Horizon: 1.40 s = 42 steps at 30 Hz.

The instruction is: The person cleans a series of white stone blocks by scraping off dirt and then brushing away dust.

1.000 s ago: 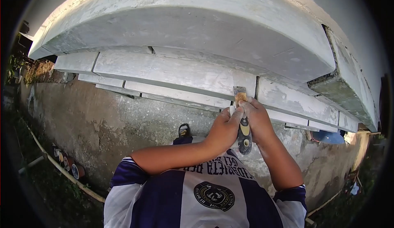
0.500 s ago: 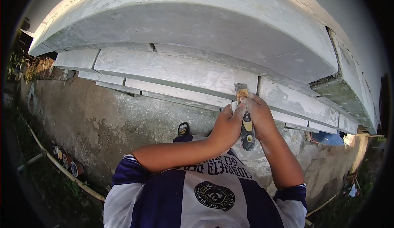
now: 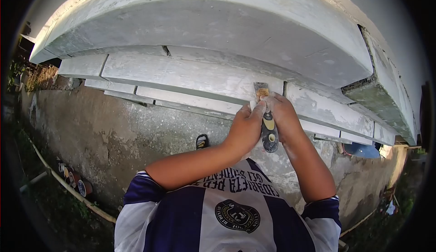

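In the head view a putty knife (image 3: pixel 269 126) has a short rust-stained blade and a black and yellow handle pointing back toward me. Its blade lies against the white-coated face of a long block (image 3: pixel 181 72). My right hand (image 3: pixel 282 116) is closed around the knife's neck from the right. From the left, my left hand (image 3: pixel 246 127) is also closed, its thumb pressed on the neck near the blade. A small white piece (image 3: pixel 253 104) shows at the left fingers; what it is I cannot make out. Pale dust covers both hands.
Above the block juts a wide curved white ledge (image 3: pixel 204 27). A dark vertical gap (image 3: pixel 284 88) parts the block from its right neighbour. Below are a worn concrete floor (image 3: pixel 181 125), a sandalled foot (image 3: pixel 202 141), several pots (image 3: pixel 85 187) and a bamboo pole (image 3: pixel 72 190).
Both hands and the putty knife have moved slightly up and left along the block's face. The grip looks the same.
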### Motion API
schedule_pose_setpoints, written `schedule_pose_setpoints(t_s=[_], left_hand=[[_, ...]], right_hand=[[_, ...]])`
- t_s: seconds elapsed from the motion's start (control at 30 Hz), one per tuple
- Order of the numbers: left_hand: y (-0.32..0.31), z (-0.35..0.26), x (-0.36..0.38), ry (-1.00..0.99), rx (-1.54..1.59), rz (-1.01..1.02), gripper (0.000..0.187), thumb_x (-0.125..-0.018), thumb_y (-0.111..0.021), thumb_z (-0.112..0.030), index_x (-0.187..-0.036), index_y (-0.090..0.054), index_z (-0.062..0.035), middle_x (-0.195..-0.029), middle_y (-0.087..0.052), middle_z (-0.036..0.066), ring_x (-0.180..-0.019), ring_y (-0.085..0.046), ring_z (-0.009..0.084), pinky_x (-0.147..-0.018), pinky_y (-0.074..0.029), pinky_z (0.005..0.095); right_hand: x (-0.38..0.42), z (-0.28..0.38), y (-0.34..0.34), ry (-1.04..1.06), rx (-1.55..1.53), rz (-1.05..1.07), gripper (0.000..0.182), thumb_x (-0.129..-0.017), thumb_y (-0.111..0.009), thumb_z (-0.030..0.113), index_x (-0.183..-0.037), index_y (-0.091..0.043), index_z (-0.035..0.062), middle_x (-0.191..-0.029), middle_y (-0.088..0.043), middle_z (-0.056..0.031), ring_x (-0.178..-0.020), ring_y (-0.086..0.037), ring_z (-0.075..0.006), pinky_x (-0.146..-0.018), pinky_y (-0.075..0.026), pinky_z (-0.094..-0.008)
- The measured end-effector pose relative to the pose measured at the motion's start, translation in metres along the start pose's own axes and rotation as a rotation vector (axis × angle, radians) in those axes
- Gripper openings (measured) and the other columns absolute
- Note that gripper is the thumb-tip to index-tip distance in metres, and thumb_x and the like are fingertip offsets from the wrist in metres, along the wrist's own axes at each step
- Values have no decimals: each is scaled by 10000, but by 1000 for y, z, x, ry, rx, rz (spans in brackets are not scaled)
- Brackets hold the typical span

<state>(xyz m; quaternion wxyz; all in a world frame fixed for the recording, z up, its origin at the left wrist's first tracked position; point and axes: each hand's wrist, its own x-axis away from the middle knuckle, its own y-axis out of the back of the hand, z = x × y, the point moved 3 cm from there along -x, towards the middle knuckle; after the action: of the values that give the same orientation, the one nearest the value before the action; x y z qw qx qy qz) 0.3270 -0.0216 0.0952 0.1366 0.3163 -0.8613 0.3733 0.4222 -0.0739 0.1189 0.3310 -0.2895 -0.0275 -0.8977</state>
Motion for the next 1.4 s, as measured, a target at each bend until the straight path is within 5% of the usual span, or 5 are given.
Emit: schedule_pose_setpoints(t_s=[0.27,0.6,0.97,1.03,1.4], left_hand=[[17,-3,9,42,-48,38,304,-1047,-517,-225,-1213,-513,29,-1022,-650,98,-897,-664,149,-758,-546,278],[12,-24,-7,18,-48,5,333,-1040,-526,-241,-1128,-562,78,-934,-659,96,-822,-624,132,-713,-507,270],[4,-19,33,215,-177,108,400,-1059,-483,-231,-1312,-456,78,-1101,-655,134,-966,-645,139,-811,-517,250],[4,-7,32,143,-162,62,314,-1062,-487,-229,-1204,-526,49,-986,-654,84,-875,-622,107,-759,-505,249],[21,22,36,-9,-255,236,273,-1061,-493,-199,-1236,-509,10,-1005,-637,49,-868,-609,72,-755,-504,231]], right_hand=[[7,-22,-8,22,-75,-24,220,-996,-494,133,-1121,-588,-21,-935,-643,-94,-779,-627,-160,-672,-511,-309],[-12,-11,-15,77,-119,-9,220,-1002,-502,129,-1137,-577,-28,-916,-637,-91,-761,-625,-151,-664,-512,-301],[43,-4,-1,12,-128,52,192,-999,-522,114,-1119,-599,-14,-919,-644,-68,-779,-627,-122,-671,-513,-265],[44,-8,2,8,-81,14,200,-1006,-518,136,-1115,-599,-10,-918,-645,-69,-775,-627,-124,-670,-516,-269],[41,-51,4,127,-143,-50,196,-1021,-498,113,-1162,-583,6,-964,-629,-54,-811,-591,-98,-700,-484,-240]])
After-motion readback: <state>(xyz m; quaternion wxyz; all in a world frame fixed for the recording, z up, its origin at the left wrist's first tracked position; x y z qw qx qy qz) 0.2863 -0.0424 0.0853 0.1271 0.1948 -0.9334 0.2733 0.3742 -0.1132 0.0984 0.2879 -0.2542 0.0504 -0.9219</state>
